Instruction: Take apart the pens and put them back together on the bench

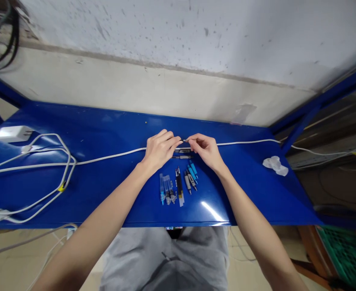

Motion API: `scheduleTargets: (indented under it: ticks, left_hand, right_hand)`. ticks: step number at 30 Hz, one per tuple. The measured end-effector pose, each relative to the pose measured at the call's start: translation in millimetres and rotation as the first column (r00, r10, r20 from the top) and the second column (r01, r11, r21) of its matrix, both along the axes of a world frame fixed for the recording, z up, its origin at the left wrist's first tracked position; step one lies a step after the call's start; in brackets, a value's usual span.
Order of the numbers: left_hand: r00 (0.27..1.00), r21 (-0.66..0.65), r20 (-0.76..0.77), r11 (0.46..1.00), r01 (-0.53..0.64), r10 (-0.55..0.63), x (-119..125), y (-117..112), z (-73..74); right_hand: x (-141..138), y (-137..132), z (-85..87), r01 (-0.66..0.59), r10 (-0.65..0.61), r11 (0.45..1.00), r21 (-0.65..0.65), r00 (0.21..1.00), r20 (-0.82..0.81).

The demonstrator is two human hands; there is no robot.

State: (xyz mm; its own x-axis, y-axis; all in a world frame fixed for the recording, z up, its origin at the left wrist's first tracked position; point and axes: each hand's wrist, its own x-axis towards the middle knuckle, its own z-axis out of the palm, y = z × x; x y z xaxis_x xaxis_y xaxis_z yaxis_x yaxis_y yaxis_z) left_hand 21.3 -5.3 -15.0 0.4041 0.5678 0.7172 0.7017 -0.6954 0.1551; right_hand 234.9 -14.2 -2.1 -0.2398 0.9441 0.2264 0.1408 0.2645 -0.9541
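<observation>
My left hand (162,148) and my right hand (206,148) meet over the middle of the blue shelf. Fingertips of both are pinched on opposite ends of a small dark pen (184,140), mostly hidden by the fingers. Just below them lie a grey-and-black pen (184,151) and another dark pen (182,157), side by side. Nearer to me are clear pen barrels (167,189), several black ink refills (179,186) with small springs beside them, grey pen tops with clips (190,180) and light-blue pen tops (193,168).
A white cable (114,156) runs across the blue shelf (105,194) behind the pens and passes under my hands. At left are its coils and a white plug adapter (13,133). Crumpled white plastic (275,165) lies at right. A wall (166,89) closes the back.
</observation>
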Motion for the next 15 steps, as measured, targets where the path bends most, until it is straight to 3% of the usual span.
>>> scheduleTargets:
  ticks: [8, 15]
  left_hand:
    - [0.992, -0.18, -0.105, 0.983, 0.046, -0.066, 3.6, -10.9, 5.0]
    - [0.994, -0.156, -0.083, 0.986, 0.062, -0.076, 6.0, -15.2, 6.9]
  right_hand:
    - [-4.1, -7.1, 1.9, -0.024, 0.018, 0.999, 0.03, 0.982, 0.188]
    - [-2.5, -9.3, 6.6, -0.126, 0.125, 0.992, -0.009, 0.972, 0.2]
